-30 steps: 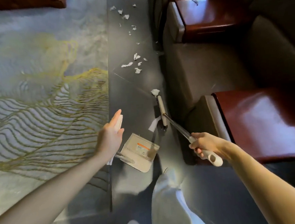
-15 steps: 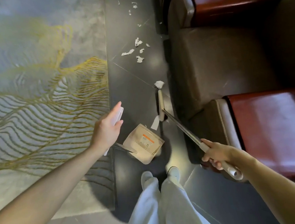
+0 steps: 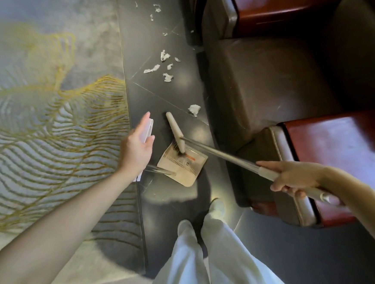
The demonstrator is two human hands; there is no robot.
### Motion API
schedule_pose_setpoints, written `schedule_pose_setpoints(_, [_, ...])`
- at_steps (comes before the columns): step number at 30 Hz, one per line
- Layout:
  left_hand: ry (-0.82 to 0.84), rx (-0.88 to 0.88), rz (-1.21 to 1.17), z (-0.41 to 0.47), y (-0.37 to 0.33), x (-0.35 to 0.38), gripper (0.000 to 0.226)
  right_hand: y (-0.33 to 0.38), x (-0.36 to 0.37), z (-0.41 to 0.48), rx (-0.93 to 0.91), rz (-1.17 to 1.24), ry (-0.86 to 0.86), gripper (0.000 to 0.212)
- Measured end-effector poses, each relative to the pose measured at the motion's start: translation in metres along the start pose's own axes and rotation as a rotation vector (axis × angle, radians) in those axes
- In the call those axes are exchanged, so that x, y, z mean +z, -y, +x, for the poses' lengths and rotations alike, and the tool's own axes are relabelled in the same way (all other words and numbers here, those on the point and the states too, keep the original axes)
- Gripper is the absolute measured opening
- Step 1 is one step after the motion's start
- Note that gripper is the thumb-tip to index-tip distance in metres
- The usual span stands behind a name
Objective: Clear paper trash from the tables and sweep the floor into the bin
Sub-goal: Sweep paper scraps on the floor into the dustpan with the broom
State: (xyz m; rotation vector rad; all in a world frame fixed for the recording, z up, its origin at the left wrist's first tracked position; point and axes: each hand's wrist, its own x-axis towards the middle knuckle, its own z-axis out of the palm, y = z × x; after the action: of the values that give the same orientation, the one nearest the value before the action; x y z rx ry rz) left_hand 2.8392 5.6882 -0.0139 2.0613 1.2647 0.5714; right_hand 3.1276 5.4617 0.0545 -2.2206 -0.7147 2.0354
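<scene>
Since half a second ago the broom head [image 3: 175, 131] is sitting angled over the dustpan [image 3: 184, 164] mouth instead of beside the sofa [image 3: 267, 79] base, and the paper strip that lay by the pan is out of sight. Nearest, white trousers [image 3: 214, 263] and pale shoes [image 3: 217, 206] are standing on the dark floor [image 3: 156, 99]. Left hand [image 3: 138, 150] is gripping the dustpan by its white upright handle, fingers wrapped round it, forefinger lying along it. Right hand [image 3: 294, 177] is clamping the broom pole [image 3: 219, 154] near its grey top end, fingers curled round. Dustpan is resting on the floor just beside the rug [image 3: 46, 130] edge; inside, comb teeth and an orange label are showing, dark bristles are touching the pan floor, cannot tell if any paper is in it. One crumpled paper scrap [image 3: 194, 110] is lying just beyond the broom head, near the sofa. Farther on, a cluster of scraps [image 3: 166, 65] is lying on the tile, and smaller bits [image 3: 157, 8] are trailing to the top edge. Red-brown table [image 3: 340, 152] is standing at right, another table [image 3: 283, 0] beyond the sofa
</scene>
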Motion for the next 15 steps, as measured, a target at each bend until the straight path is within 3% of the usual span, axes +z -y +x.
schedule_pose_setpoints(6, [-0.077,-0.003,-0.024,0.065,-0.011,0.01,0.06,0.038,-0.05,0.042,-0.034,0.007,-0.204,0.077])
schedule_pose_setpoints(15, [-0.095,-0.085,0.088,0.184,-0.03,0.054,0.061,0.109,-0.172,0.131,-0.009,-0.332,-0.389,0.03])
